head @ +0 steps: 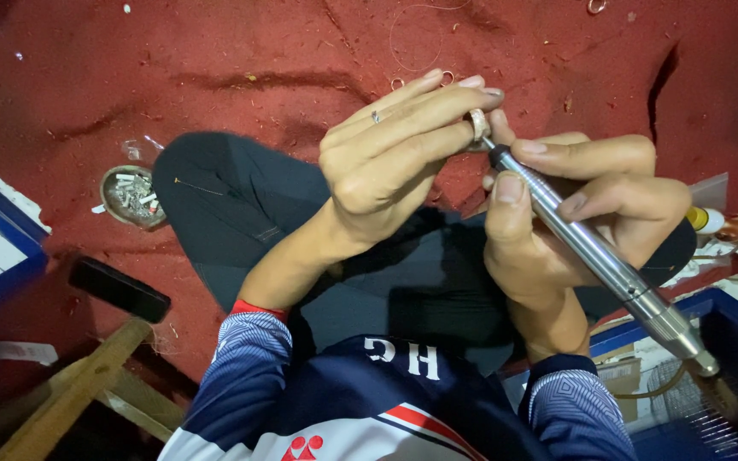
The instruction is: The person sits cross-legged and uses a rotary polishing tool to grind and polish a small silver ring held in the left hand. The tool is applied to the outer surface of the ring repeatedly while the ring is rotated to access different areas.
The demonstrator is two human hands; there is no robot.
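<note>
A red carpet (pixel 241 51), littered with scraps, carries everything. The right hand (pixel 574 213) wraps a steel rotary handpiece (pixel 595 252), its long axis running from the lower right up-left to a pale ring (pixel 478 125) pinched in the left hand (pixel 395 154) fingertips. An ashtray (pixel 132 196) sits toward the carpet's left edge.

Pale ring (pixel 478 125) pinched upright at fingertips; steel rotary handpiece (pixel 595 252) slanted, tip touching ring.
</note>
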